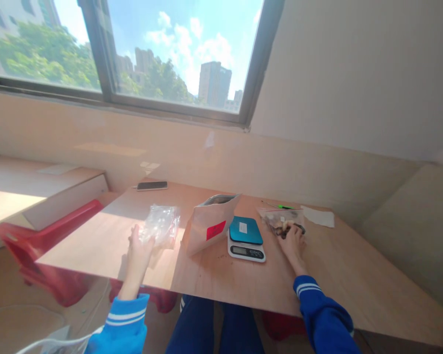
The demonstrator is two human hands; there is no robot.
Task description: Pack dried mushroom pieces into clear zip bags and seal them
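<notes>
My left hand (138, 248) rests on the wooden table (354, 280) with its fingers on a stack of clear plastic bags (161, 223). My right hand (292, 241) touches a small zip bag (280, 219) that holds dark and pale pieces; its fingers curl at the bag's near edge. Between the hands stand a brown paper pouch (210, 223) with a red label, its top open, and a small white kitchen scale (246, 238) with a teal platform. Nothing lies on the scale.
A phone (152, 186) lies at the table's far left corner. A green-tipped pen (280, 206) and a white paper sheet (318, 216) lie at the far right. Red plastic stools (40, 241) stand under and left of the table. A window is above.
</notes>
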